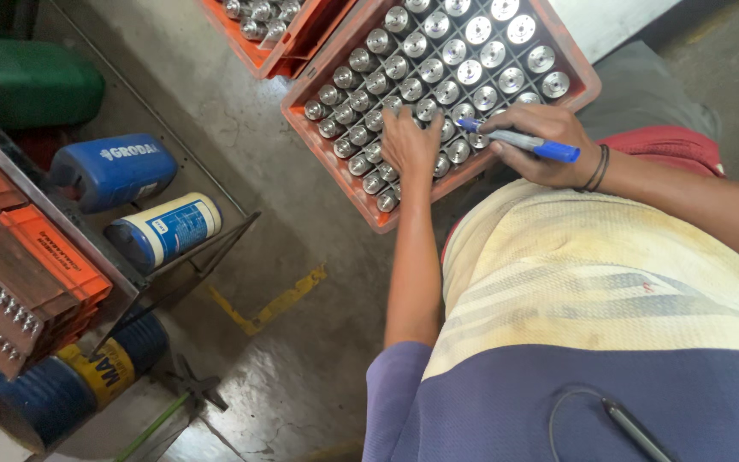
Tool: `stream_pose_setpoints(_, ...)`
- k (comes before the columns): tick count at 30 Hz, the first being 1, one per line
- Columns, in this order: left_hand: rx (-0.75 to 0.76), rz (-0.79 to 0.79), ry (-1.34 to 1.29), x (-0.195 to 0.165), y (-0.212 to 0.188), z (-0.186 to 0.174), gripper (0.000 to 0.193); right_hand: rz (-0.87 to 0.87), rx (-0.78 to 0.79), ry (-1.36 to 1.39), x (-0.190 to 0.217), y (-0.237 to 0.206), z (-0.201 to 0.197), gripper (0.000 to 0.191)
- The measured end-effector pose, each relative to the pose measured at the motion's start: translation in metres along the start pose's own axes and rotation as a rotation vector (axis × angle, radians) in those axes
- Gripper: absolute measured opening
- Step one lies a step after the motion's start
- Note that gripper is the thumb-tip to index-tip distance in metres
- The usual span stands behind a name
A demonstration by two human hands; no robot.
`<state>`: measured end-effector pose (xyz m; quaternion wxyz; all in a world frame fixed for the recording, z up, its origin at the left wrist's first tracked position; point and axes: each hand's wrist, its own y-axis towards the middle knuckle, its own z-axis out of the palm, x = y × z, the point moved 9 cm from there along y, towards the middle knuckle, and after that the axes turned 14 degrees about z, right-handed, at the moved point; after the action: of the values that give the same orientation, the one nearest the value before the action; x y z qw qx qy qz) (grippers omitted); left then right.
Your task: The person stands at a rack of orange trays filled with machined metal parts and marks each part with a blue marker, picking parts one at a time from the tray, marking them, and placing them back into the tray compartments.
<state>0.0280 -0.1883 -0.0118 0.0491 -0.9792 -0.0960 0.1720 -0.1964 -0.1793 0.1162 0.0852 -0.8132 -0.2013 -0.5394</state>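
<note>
An orange plastic crate [345, 176] sits in front of me, its grid filled with several shiny round metal parts [470, 72]. My left hand [410, 142] rests palm down on the parts near the crate's front edge, fingers spread over them. My right hand [542, 141] grips a blue marker pen [530, 145], its tip pointing left toward the parts beside my left hand. A dark band circles my right wrist.
A second orange crate [260, 53] with more metal parts lies behind the first. At left stand a green jerrycan [32, 81], a blue canister [113, 169], a blue-and-white can [164, 231], a blue drum [62, 389] and stacked orange crates [23, 274]. The floor is concrete.
</note>
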Motion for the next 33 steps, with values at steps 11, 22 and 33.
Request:
stream_pose_setpoints(11, -0.098, 0.067, -1.869, 0.014, 0.0, -0.007, 0.047, -0.172, 0.042, -0.117, 0.027, -0.003, 0.005, 0.021)
stream_pose_setpoints(22, -0.059, -0.059, -1.624, -0.016, -0.019, 0.043, 0.05, -0.163, 0.089, -0.048, 0.011, -0.008, 0.02, 0.021)
stream_pose_setpoints(33, -0.028, -0.109, -1.772, -0.019, -0.016, 0.042, 0.027, -0.106, 0.119, -0.038, 0.011, -0.011, 0.024, 0.023)
